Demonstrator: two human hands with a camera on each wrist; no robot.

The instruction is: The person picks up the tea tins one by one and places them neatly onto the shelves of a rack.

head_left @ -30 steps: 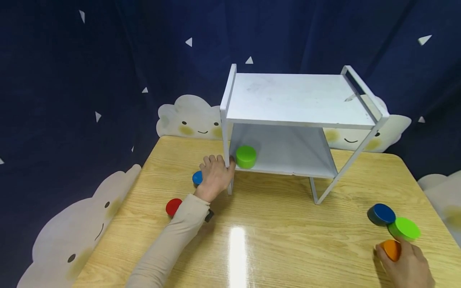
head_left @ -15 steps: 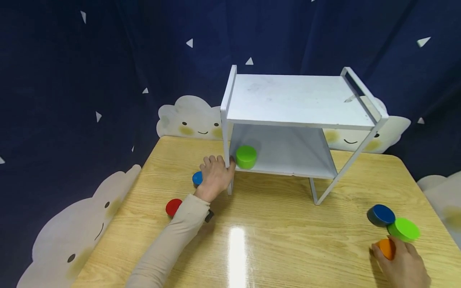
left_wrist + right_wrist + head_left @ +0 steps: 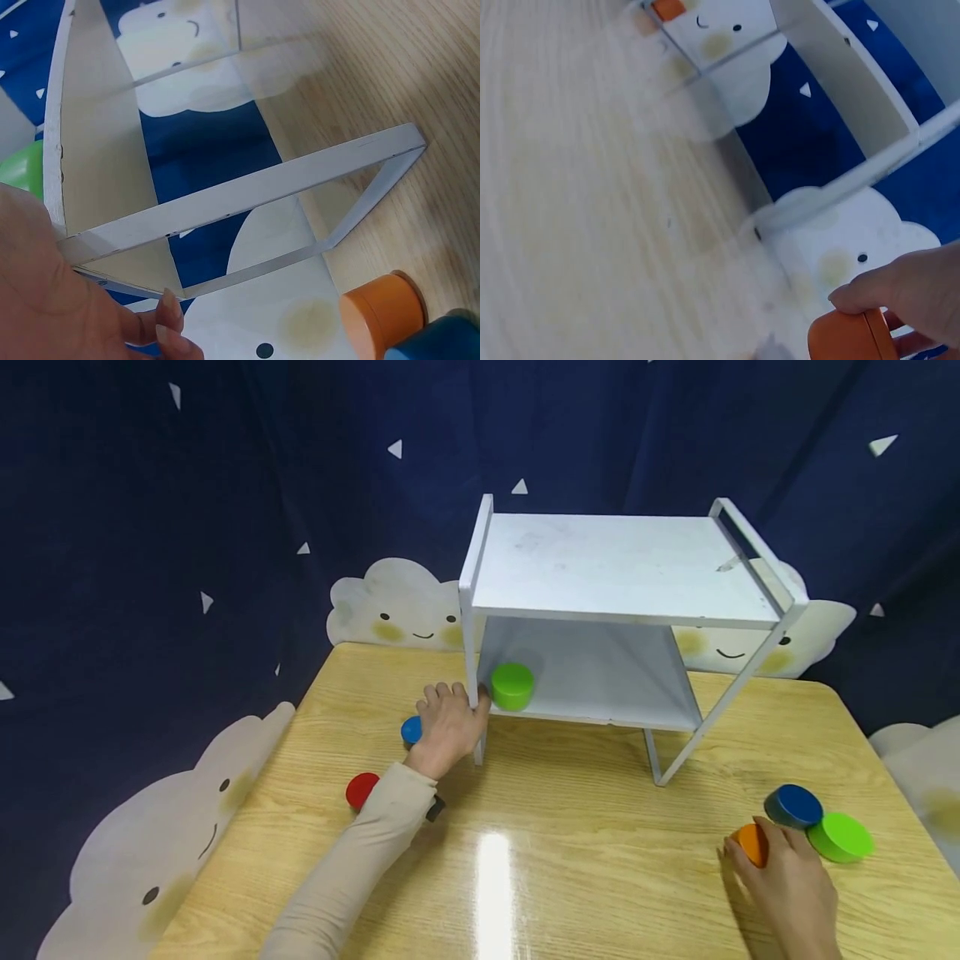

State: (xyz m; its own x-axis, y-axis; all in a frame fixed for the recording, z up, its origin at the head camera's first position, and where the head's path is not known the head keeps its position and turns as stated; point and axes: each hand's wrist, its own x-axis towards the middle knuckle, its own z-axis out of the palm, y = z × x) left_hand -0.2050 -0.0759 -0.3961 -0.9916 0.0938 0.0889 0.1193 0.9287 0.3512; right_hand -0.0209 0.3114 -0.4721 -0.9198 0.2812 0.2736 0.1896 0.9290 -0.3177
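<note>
Orange block (image 3: 752, 845): likely light, stiff (perhaps slick); best held by its sides.
Right hand (image 3: 797, 883): pinches it.
Left hand (image 3: 448, 727): grips the shelf (image 3: 600, 564).

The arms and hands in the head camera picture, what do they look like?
A plain, pale beige sleeve, long and wrinkly, ends near the bare left hand. A small black piece pokes out beside the cuff; I can't tell what it is. The right hand is bare too, with no sleeve showing.
</note>
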